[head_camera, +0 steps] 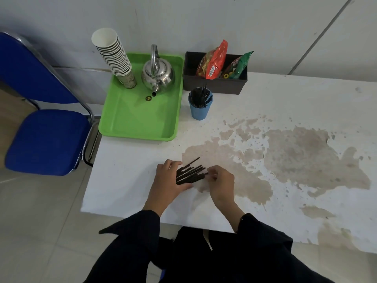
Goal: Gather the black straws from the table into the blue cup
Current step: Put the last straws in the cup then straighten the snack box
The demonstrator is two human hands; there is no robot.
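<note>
At the near edge of the worn white table (pixel 285 103), at about six o'clock in the head view, lies a loose fan of thin black plastic straws (pixel 189 173), their far ends splayed toward one o'clock. The left hand (pixel 171 178) lies over the fan's nine o'clock side, fingers curled round the near ends of the bundle and holding them together. The right hand (pixel 221 179) sits at the fan's three o'clock side, its thumb and forefinger pinching at the tip of one straw; whether that straw is lifted off the table I cannot tell.

The small blue plastic cup (pixel 200 107) stands upright well apart at twelve o'clock, just beside the green plastic tray (pixel 134 123) and in front of the black rectangular box (pixel 214 84) of snack packets. It already holds a sheaf of black straws, so I judge the task partly done, with this bundle still to go.

The step in hand looks like squaring up the fan. To do it well, the right hand should likely nudge the splayed tips inward against the left hand's hold until the straws run parallel, then the bundle can be gripped round its middle and lifted as one. Ragged ends may snag on the straws already standing in the cup, and a loose hold could let thin ones slip out.
</note>
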